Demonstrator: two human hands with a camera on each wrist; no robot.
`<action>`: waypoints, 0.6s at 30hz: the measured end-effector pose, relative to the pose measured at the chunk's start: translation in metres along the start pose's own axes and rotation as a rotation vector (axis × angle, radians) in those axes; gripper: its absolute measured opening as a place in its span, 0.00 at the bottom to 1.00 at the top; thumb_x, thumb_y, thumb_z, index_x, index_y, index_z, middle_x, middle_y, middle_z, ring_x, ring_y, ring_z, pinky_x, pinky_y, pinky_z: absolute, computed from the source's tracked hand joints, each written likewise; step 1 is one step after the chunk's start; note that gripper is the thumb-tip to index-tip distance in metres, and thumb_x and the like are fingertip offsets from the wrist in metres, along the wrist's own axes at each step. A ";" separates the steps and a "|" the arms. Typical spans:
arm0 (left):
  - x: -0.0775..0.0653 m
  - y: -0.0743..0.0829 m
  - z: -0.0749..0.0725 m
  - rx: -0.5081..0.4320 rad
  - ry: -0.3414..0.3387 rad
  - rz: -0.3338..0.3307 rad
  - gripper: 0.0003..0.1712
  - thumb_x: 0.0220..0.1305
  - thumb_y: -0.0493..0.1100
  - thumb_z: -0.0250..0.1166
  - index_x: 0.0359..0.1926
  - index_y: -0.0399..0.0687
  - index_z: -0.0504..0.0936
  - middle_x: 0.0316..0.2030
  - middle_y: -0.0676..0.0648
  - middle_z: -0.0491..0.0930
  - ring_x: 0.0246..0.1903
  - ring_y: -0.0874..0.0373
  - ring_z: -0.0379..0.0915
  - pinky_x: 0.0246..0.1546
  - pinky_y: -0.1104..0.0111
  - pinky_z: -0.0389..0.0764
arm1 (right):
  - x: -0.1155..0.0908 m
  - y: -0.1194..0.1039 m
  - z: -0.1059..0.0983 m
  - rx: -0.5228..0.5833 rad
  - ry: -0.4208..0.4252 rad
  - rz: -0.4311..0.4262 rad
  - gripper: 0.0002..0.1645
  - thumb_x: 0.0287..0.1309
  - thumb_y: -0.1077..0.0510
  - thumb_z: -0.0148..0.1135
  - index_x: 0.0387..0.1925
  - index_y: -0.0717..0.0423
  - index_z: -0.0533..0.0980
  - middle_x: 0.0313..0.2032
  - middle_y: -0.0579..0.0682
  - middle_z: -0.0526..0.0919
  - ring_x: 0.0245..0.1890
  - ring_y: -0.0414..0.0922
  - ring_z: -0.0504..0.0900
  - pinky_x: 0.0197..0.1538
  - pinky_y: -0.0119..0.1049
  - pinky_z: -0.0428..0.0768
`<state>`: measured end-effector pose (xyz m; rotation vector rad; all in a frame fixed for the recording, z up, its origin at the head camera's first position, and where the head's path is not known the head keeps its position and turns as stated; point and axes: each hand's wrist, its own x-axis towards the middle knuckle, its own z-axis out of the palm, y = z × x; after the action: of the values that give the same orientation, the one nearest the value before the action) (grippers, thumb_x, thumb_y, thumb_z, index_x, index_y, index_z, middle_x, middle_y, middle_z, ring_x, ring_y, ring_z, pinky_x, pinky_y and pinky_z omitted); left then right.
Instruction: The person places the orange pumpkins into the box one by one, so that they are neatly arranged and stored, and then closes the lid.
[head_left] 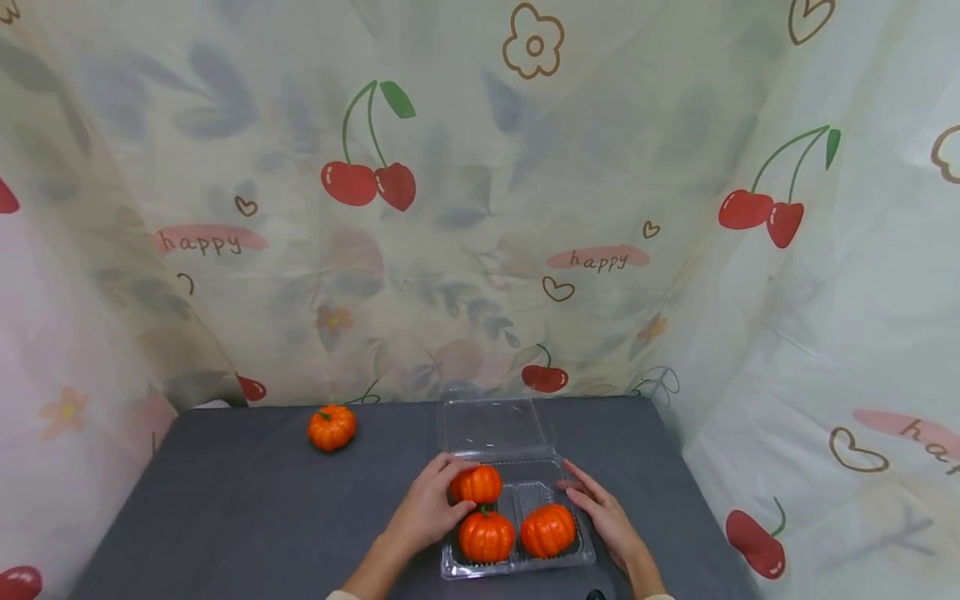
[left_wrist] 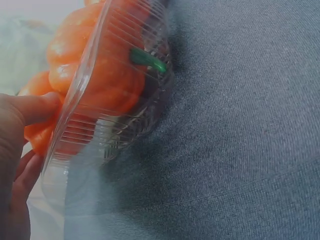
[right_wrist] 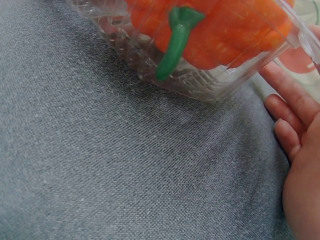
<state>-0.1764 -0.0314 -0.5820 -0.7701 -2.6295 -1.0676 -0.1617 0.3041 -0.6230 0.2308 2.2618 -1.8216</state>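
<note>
A clear plastic clamshell box (head_left: 517, 569) sits on the dark cloth with its lid (head_left: 495, 425) folded back. Inside are three small orange pumpkins: one at the back left (head_left: 480, 482), one at the front left (head_left: 486, 537) and one at the front right (head_left: 548, 531). My left hand (head_left: 429, 506) grips the back-left pumpkin between thumb and fingers, over the box's left wall. At the opposite side my right hand (head_left: 611, 525) rests along the right rim, fingers extended. The right wrist view shows the front-right pumpkin's green stem (right_wrist: 176, 47) through the clear wall.
Another orange pumpkin (head_left: 332, 427) stands at the back left of the cloth-covered table (head_left: 247, 508). A curtain (head_left: 465, 250) printed with cherries hangs behind and at both sides. A small black object (head_left: 596, 595) lies at the front edge near my right wrist.
</note>
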 end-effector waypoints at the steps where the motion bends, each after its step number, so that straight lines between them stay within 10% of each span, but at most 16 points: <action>1: 0.000 0.001 -0.001 0.014 -0.002 0.011 0.31 0.52 0.46 0.80 0.58 0.63 0.82 0.49 0.56 0.78 0.48 0.58 0.77 0.49 0.61 0.83 | 0.000 0.000 0.000 -0.004 -0.002 -0.005 0.34 0.69 0.39 0.58 0.74 0.33 0.66 0.63 0.51 0.81 0.69 0.52 0.73 0.73 0.59 0.65; 18: 0.002 0.005 -0.006 0.183 -0.067 -0.014 0.29 0.53 0.48 0.80 0.57 0.58 0.83 0.47 0.55 0.79 0.47 0.57 0.70 0.50 0.61 0.80 | 0.000 -0.001 0.002 -0.012 -0.009 0.011 0.36 0.69 0.37 0.58 0.75 0.35 0.65 0.64 0.52 0.81 0.70 0.53 0.73 0.73 0.60 0.65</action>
<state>-0.1755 -0.0319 -0.5737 -0.7613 -2.7442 -0.8030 -0.1615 0.3021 -0.6219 0.2322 2.2605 -1.7994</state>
